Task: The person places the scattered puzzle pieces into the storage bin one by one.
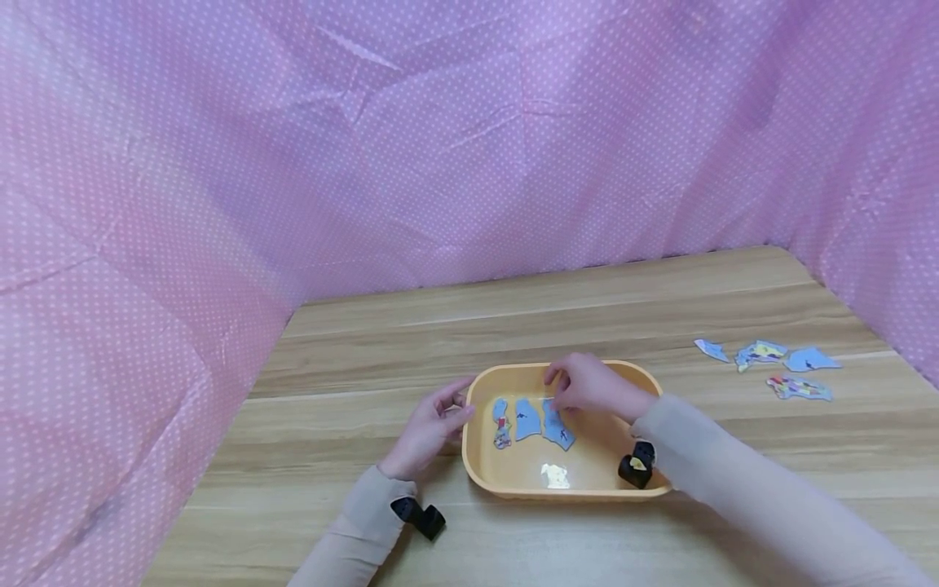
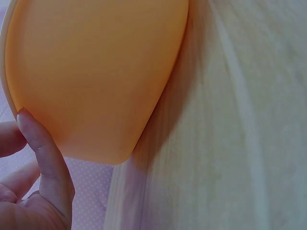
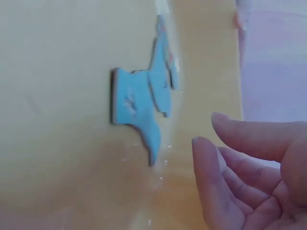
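Observation:
A yellow-orange plastic tray (image 1: pixel 513 489) stands on the table, with three light-blue printed puzzle pieces in its left half: a narrow one with a colourful figure (image 1: pixel 502 424), a middle one (image 1: pixel 526 419) and a larger one (image 1: pixel 559 428). My left hand (image 1: pixel 429 428) is at the tray's left end, its fingertips touching the outer wall by the rim. Above the larger piece is my right hand (image 1: pixel 590 385), fingers loosely bent. In the right wrist view, a small gap shows between its thumb and forefinger, with nothing in it.
On the table right of the tray lie several more puzzle pieces: a slim blue one (image 1: pixel 711 350), a yellow-and-blue one (image 1: pixel 761 352), a blue one (image 1: pixel 810 359) and a multicoloured one (image 1: pixel 800 387). Pink dotted cloth (image 1: pixel 440 163) hangs behind and beside the wooden table (image 1: pixel 381 359).

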`<state>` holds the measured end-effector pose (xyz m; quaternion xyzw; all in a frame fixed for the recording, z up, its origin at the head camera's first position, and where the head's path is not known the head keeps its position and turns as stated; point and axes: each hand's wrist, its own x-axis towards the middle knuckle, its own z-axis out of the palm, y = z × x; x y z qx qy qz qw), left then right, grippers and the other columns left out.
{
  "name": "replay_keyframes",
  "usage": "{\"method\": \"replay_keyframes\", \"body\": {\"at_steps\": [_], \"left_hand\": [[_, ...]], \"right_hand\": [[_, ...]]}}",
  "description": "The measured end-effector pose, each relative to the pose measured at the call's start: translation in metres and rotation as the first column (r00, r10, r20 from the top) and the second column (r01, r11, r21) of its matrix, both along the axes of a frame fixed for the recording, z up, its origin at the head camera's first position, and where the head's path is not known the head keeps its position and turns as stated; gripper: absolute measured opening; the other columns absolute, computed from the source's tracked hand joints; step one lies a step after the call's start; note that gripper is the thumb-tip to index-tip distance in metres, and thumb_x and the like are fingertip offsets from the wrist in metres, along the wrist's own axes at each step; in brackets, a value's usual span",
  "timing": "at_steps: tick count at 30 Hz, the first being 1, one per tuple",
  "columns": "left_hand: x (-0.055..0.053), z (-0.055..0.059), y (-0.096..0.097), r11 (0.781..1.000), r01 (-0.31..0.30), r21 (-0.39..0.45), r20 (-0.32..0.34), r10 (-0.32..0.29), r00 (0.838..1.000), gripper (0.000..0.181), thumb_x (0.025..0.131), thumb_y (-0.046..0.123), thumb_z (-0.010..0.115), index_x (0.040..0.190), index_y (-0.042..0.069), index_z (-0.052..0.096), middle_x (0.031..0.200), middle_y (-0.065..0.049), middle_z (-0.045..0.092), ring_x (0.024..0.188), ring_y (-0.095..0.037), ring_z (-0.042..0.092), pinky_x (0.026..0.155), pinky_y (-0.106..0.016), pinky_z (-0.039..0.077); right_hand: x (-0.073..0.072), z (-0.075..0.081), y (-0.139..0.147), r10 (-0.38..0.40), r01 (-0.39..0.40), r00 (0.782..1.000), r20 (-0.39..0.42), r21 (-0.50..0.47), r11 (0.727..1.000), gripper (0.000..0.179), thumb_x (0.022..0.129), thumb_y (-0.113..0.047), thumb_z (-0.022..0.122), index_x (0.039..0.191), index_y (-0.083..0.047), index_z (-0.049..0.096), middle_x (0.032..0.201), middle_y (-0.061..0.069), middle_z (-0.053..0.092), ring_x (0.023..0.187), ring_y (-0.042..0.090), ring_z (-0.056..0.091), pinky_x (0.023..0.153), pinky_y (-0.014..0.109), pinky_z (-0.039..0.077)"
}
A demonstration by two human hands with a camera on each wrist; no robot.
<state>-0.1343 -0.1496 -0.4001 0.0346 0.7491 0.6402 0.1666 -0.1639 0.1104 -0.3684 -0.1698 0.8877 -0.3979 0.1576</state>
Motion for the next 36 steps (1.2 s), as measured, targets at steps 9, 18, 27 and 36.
{"method": "replay_keyframes", "body": {"at_steps": [9,18,27,36], "left_hand": [[0.0,-0.002,0.0,1.0,0.0,0.001,-0.01,0.0,1.0,0.05,0.094,0.005,0.056,0.142,0.011,0.043,0.1,-0.007,0.047,0.075,-0.012,0.055,0.064,-0.024,0.053],[0.0,-0.004,0.0,1.0,-0.014,0.015,0.001,0.014,1.0,0.051,0.094,0.006,0.056,0.143,0.008,0.041,0.1,-0.005,0.047,0.076,-0.01,0.056,0.063,-0.024,0.054],[0.0,-0.004,0.0,1.0,-0.013,0.02,-0.003,0.013,1.0,0.051,0.094,0.007,0.056,0.143,0.007,0.041,0.101,-0.005,0.046,0.075,-0.009,0.056,0.062,-0.022,0.054],[-0.002,-0.003,-0.001,1.0,-0.009,0.021,0.01,0.009,1.0,0.052,0.094,0.006,0.056,0.143,0.009,0.041,0.101,-0.006,0.047,0.074,-0.01,0.055,0.062,-0.024,0.054]], "right_hand": [[-0.004,0.011,0.004,0.0,0.0,1.0,-0.005,-0.053,0.999,0.032,0.079,-0.002,0.07,0.107,0.008,0.061,0.075,0.008,0.063,0.062,0.019,0.062,0.057,0.031,0.055],[-0.008,0.036,0.017,-0.028,0.032,0.999,0.034,-0.131,0.991,0.034,0.081,-0.006,0.07,0.111,0.008,0.059,0.082,0.012,0.064,0.069,0.022,0.064,0.064,0.036,0.058],[-0.002,0.049,0.038,-0.004,0.003,1.0,-0.008,-0.135,0.991,0.035,0.083,-0.012,0.071,0.112,0.005,0.06,0.085,0.009,0.067,0.074,0.017,0.064,0.068,0.034,0.057],[0.012,0.056,0.066,0.032,-0.04,0.999,-0.04,-0.235,0.971,0.037,0.085,-0.01,0.069,0.117,0.006,0.058,0.092,0.009,0.066,0.081,0.01,0.063,0.072,0.025,0.055]]}}
